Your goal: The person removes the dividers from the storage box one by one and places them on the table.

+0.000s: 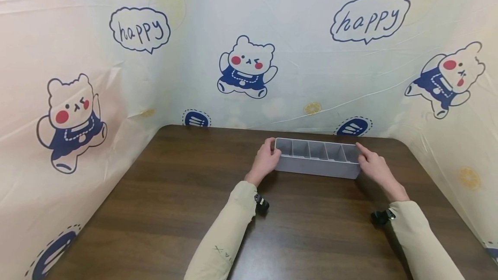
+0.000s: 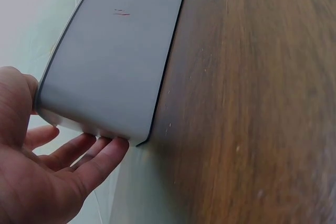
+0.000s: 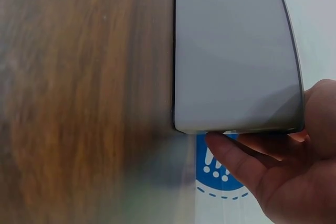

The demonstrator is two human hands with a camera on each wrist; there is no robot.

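**Held at Both Ends: Long Grey Box (image 1: pixel 316 167)**

Sitting at the back of the desk (image 1: pixel 311 237), right of the middle, with a long wall facing this way. Gripped at the left end by the left grip (image 1: pixel 266 159), with thumb by the top rim and fingers against the end wall, and what a close look at that from the left wrist! Over to the right grip (image 1: pixel 374 165), closed on the opposite end, with index finger laid along the rim toward the far corner and more fingertips on the end wall. Held between the two, then, open side up, showing five compartments in a row. Touching the wood or slightly clear of it? Cannot tell. Showing on the smooth long wall, too: small red marks (image 2: pixel 122 12). Back along the arms to pale sleeves (image 1: pixel 225 228), with dark lettering on the left one, and to a small black camera (image 1: pixel 261 204) at each wrist. Beyond the desk, a pale cloth (image 1: pixel 303 77), printed with bears (image 1: pixel 249 82) and "happy" bubbles (image 1: pixel 140 29).
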